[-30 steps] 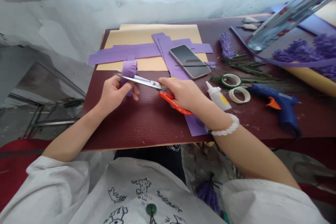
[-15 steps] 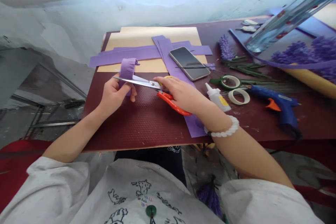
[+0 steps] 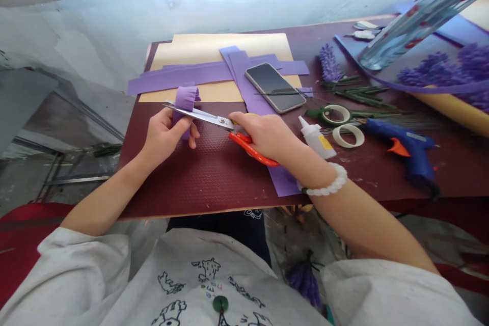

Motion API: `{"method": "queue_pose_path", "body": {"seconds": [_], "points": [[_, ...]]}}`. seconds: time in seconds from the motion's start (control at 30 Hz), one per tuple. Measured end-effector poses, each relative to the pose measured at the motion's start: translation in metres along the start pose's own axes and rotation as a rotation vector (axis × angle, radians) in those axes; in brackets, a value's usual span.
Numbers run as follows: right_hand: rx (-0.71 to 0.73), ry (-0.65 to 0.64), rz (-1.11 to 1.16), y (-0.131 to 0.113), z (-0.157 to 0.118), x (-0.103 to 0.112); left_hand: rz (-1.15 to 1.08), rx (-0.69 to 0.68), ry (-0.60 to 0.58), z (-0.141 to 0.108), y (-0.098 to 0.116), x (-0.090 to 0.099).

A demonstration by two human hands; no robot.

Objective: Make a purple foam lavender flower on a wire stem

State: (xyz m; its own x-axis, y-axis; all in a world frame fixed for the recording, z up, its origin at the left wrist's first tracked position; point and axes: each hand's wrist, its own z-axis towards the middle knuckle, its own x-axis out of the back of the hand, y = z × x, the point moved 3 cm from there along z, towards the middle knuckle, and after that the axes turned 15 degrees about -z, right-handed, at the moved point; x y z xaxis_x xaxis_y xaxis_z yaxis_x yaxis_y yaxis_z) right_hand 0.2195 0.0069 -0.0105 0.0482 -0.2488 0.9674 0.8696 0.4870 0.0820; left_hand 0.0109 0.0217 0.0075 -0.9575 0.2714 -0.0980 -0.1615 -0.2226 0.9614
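My left hand point(image 3: 166, 132) pinches a curled purple paper strip point(image 3: 185, 98) with a fringed edge, held above the dark red table. In my right hand point(image 3: 269, 135) are scissors point(image 3: 254, 150) with red and yellow handles. Their blades point left and lie across the strip just above my left fingers; in this view the blades look nearly together. Beyond my hands, long purple strips point(image 3: 214, 72) lie on cream sheets point(image 3: 198, 47), and a phone point(image 3: 274, 87) rests on some of them.
Right of my right hand stand or lie a glue bottle point(image 3: 318, 138), green tape point(image 3: 336, 114), a white tape roll point(image 3: 348, 136) and a blue glue gun point(image 3: 410, 150). Farther back are a purple flower point(image 3: 329, 63), green stems point(image 3: 361, 96) and a clear bottle point(image 3: 414, 25). The table point(image 3: 171, 193) has a front edge near my body.
The scissor blades have come closer together across the strip. Both hands keep their holds, and the view has shifted slightly.
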Motion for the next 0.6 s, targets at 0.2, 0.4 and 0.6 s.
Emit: {"method": "queue_pose_path", "body": {"seconds": [0.2,0.4,0.6], "points": [[0.033,0.026,0.097,-0.0033,0.0011,0.0027,-0.115,-0.022,0.017,0.0031,-0.0054,0.0061],[0.076,0.046,0.157,-0.0029,0.0044,-0.0014,-0.089,-0.03,0.029,0.0052,-0.0053,0.0079],[0.025,0.016,0.084,-0.0002,0.0014,-0.0004,-0.04,-0.049,-0.02,0.0016,-0.0015,0.0026]]}}
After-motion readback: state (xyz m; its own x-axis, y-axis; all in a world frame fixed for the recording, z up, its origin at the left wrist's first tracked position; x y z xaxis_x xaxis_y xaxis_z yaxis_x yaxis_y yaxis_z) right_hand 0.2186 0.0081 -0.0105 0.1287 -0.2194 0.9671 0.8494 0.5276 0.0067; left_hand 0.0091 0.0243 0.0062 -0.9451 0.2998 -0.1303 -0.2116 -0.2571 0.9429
